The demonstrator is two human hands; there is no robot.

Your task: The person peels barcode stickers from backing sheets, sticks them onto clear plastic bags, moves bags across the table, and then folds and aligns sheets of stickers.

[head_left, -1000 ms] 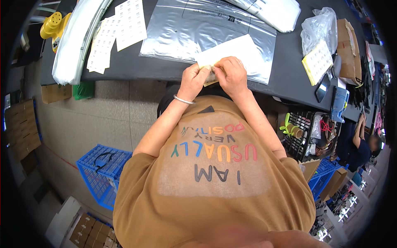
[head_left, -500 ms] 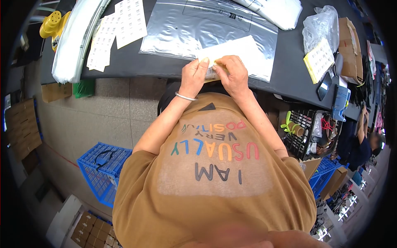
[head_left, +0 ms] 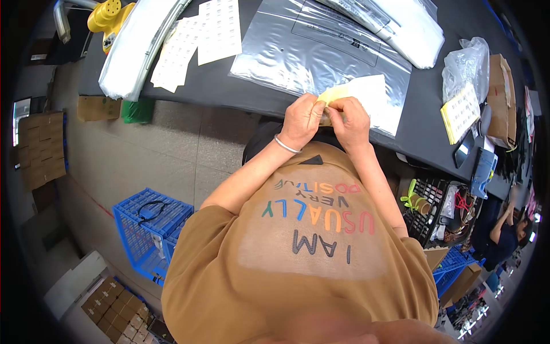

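Observation:
My left hand (head_left: pixel 302 121) and my right hand (head_left: pixel 349 122) are close together at the table's front edge. Both pinch a white and yellow label sheet (head_left: pixel 368 92), whose far part lies over a clear plastic bag (head_left: pixel 275 57) spread flat on the dark table. A bracelet is on my left wrist. Further left are two white label sheets (head_left: pixel 220 31) (head_left: pixel 176 53) and a long stack of plastic bags (head_left: pixel 134 54). Another roll of plastic bags (head_left: pixel 409 35) lies behind the flat bag.
On the right are a yellow-edged label stack (head_left: pixel 460 114), crumpled plastic (head_left: pixel 467 66), a cardboard box (head_left: pixel 501 103), a phone (head_left: pixel 464 150) and a black basket (head_left: pixel 438 209). A blue crate (head_left: pixel 152 229) stands on the floor; another person (head_left: pixel 497 235) is at far right.
The whole view has shifted and turned, so the table's things appear further right. The label sheet is bent more at my fingers, with more of its yellow side showing. Both hands still hold it.

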